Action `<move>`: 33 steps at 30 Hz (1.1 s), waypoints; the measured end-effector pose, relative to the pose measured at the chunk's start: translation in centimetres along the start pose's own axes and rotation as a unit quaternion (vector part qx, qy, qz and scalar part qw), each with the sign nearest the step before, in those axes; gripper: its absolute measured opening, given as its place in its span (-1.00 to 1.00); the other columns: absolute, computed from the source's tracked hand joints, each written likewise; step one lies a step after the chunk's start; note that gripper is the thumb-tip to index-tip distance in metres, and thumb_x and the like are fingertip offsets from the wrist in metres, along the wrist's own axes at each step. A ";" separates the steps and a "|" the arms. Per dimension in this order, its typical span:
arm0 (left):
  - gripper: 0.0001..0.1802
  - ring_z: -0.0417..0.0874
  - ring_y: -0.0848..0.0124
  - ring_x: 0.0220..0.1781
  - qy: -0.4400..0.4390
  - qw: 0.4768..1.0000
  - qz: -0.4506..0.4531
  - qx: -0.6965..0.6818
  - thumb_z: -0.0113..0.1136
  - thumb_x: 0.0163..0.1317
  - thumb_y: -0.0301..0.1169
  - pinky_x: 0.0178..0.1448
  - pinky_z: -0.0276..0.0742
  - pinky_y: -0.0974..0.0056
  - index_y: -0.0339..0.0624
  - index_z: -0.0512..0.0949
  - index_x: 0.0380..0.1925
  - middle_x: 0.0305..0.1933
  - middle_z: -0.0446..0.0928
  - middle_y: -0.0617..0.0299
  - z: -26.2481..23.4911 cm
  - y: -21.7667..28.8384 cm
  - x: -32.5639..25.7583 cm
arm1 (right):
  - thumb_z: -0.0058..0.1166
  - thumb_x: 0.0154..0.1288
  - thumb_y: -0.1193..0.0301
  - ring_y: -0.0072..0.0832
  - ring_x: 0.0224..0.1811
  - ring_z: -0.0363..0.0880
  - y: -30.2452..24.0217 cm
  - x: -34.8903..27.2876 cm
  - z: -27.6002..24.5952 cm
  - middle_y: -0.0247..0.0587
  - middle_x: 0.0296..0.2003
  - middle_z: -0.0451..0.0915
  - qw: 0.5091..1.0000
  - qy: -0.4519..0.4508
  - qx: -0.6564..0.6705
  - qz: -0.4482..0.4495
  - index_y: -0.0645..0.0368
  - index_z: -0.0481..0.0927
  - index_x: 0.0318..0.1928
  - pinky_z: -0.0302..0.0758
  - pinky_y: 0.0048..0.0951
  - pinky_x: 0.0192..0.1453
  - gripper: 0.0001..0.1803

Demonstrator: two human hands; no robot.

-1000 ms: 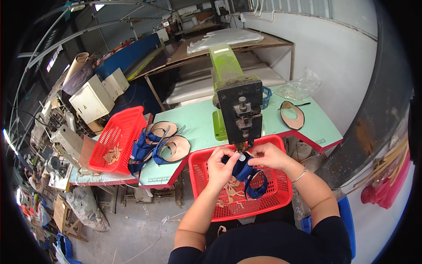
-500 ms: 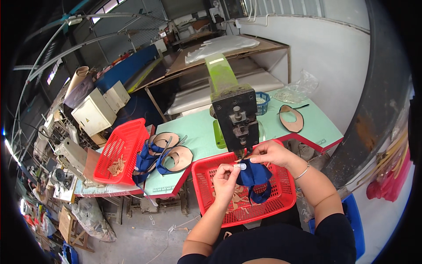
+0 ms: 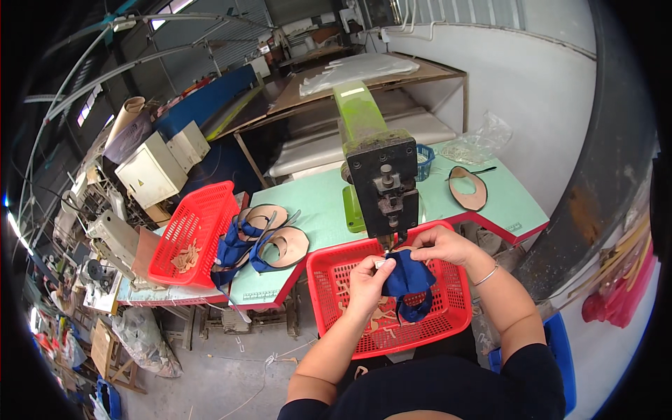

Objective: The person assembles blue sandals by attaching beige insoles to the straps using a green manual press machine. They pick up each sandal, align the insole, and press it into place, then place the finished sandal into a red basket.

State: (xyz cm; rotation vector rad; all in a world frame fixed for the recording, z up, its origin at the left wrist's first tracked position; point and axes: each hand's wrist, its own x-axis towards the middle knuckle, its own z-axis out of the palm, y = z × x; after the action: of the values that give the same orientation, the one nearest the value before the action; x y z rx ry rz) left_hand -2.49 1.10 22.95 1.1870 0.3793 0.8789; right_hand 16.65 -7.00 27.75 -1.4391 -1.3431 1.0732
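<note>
A dark blue fabric shoe upper (image 3: 409, 274) hangs just below the black head (image 3: 383, 183) of a green sewing machine (image 3: 358, 112). My left hand (image 3: 366, 285) pinches its left edge, with a small white piece (image 3: 380, 263) at the thumb and forefinger. On the other side, my right hand (image 3: 448, 248) grips the upper's top right edge between thumb and fingers. The machine's lower tip is close to the fabric's top edge; whether they touch cannot be made out. Under both hands sits a red basket (image 3: 320, 290) with beige scraps inside.
To the left, another red basket (image 3: 218, 203) of scraps stands beside blue and beige shoe pieces (image 3: 290, 248) on the green tabletop (image 3: 318, 210). A beige shoe piece (image 3: 478, 199) and a small blue basket (image 3: 425, 164) lie right of the machine. A dark pillar (image 3: 581, 182) rises at right.
My left hand has shifted slightly right and turned, its thumb now over more of the white piece. The right hand keeps its pinch. The whole view has moved a little.
</note>
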 end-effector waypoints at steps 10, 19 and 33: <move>-0.90 0.48 0.59 -0.40 -0.002 0.990 -0.044 -0.131 0.20 0.16 -0.42 -0.21 0.40 0.45 -0.16 0.51 -0.48 -0.44 0.53 0.35 -0.4 0.1 0.0 | 0.25 0.08 0.33 -0.62 -0.40 0.51 -0.6 0.2 0.9 -0.30 -0.46 0.59 0.996 0.040 0.074 -0.030 0.31 0.61 -0.36 0.44 -0.60 -0.26 -0.74; -0.92 0.46 0.63 -0.39 0.012 0.991 -0.003 -0.131 0.20 0.15 -0.45 -0.22 0.38 0.48 -0.15 0.51 -0.47 -0.43 0.51 0.38 -2.4 -0.5 0.0 | 0.31 0.00 0.30 -0.63 -0.46 0.52 -2.2 0.5 2.9 -0.28 -0.50 0.61 0.994 0.091 0.000 -0.054 0.32 0.62 -0.38 0.45 -0.57 -0.33 -0.69; -0.78 0.50 0.63 -0.31 -0.205 0.949 -0.091 0.220 0.17 0.17 -0.46 -0.20 0.45 0.47 -0.29 0.55 -0.18 -0.34 0.56 0.37 -5.6 -3.3 -1.7 | 0.31 -0.11 0.27 -0.33 -0.36 0.50 2.6 -0.5 7.5 -0.31 -0.54 0.51 0.867 0.196 -0.345 -0.301 0.09 0.45 -0.46 0.23 -0.23 -0.01 -0.70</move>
State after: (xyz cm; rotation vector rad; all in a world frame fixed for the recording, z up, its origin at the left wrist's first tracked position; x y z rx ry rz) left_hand -6.07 3.02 17.63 1.6783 0.3459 0.3754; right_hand 10.06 -7.35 23.37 -1.4420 -1.7729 -0.1430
